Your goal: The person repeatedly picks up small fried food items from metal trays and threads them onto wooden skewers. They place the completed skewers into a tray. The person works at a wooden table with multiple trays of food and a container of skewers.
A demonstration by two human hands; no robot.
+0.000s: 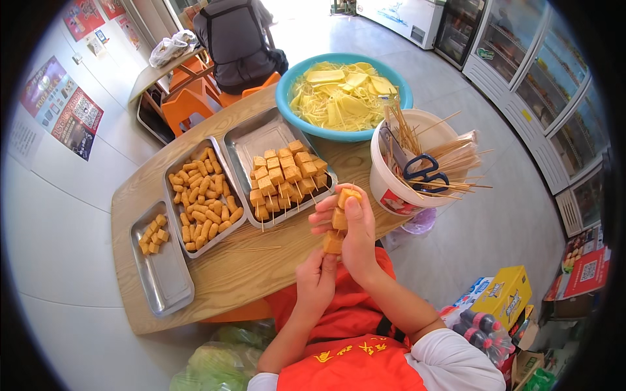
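Observation:
Three tofu cubes (340, 219) stand in a row, one above another, between my hands over the table's near edge. My right hand (358, 229) wraps around the upper cubes, its thumb on the near side. At the lower end, my left hand (317, 278) pinches just beneath the bottom cube; the stick there is mostly hidden by the fingers. Beyond them, skewered tofu cubes (286, 173) lie piled in a metal tray (257, 132), bare stick ends pointing towards me. Loose tofu cubes (154, 234) sit in a small metal tray (166, 286) at the left.
A metal tray (168, 195) holds short brown rolls (205, 200). Thin sticks (254, 249) lie on the wooden table (234, 278). A teal basin (342, 134) contains yellow slices and shreds. Beside it, a white bucket (386, 188) holds skewers and scissors (423, 171). A person (234, 46) sits beyond.

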